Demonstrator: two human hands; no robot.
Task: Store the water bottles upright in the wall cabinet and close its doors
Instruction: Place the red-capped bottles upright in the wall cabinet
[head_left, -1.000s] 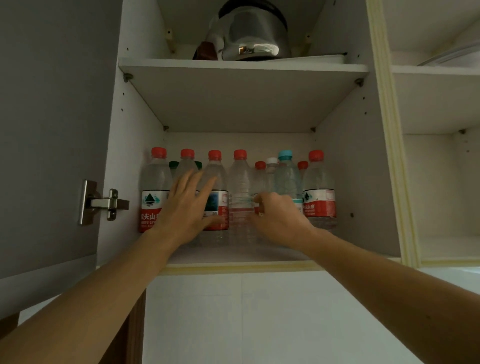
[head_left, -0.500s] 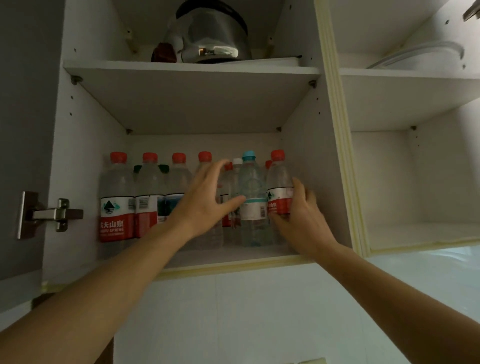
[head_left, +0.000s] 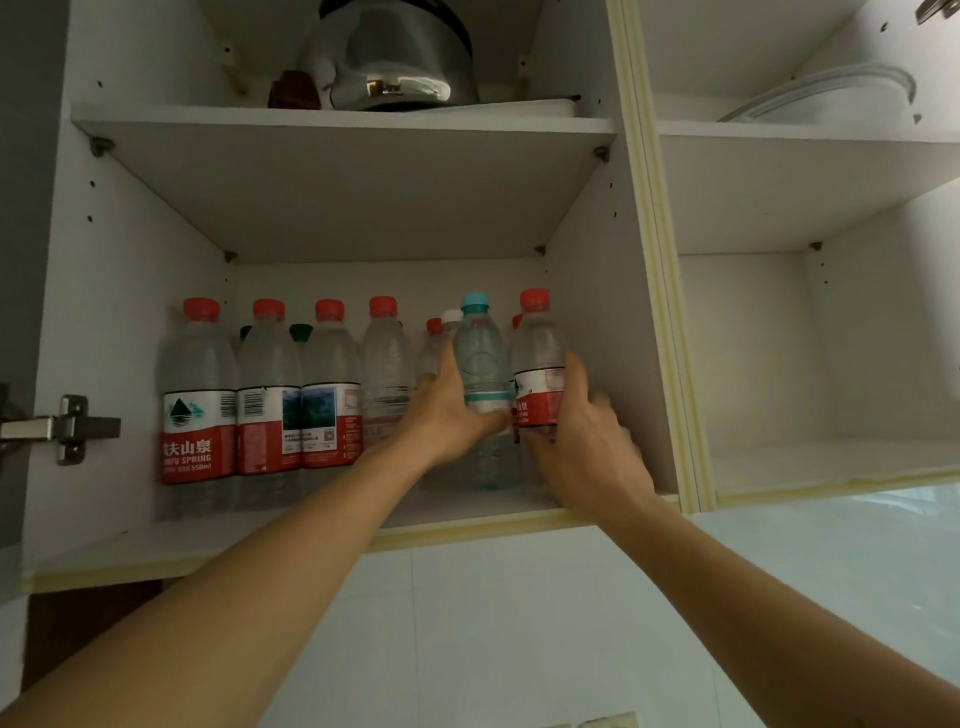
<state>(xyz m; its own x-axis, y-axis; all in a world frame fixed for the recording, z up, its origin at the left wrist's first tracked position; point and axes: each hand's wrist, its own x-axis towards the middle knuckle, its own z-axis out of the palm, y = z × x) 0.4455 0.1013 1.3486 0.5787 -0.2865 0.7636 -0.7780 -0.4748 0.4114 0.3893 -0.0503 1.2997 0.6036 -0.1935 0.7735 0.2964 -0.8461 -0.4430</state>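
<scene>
Several clear water bottles stand upright on the lower shelf (head_left: 322, 540) of the open wall cabinet, most with red caps and red labels. My left hand (head_left: 449, 410) grips the blue-capped bottle (head_left: 480, 358), thumb across its front. My right hand (head_left: 582, 441) holds the rightmost red-capped bottle (head_left: 540, 358), fingers round its right side. The leftmost red-capped bottle (head_left: 197, 400) stands near the left wall. More bottles stand behind the front row, partly hidden.
A steel kettle (head_left: 395, 57) sits on the upper shelf. The open left door's hinge (head_left: 62, 428) juts at the left edge. The right cabinet bay (head_left: 831, 457) holds a white dish (head_left: 831, 98) on its top shelf. White tiled wall lies below.
Both hands have shifted right along the row, from the middle bottles to the blue-capped and rightmost bottles. The view has turned right as well.
</scene>
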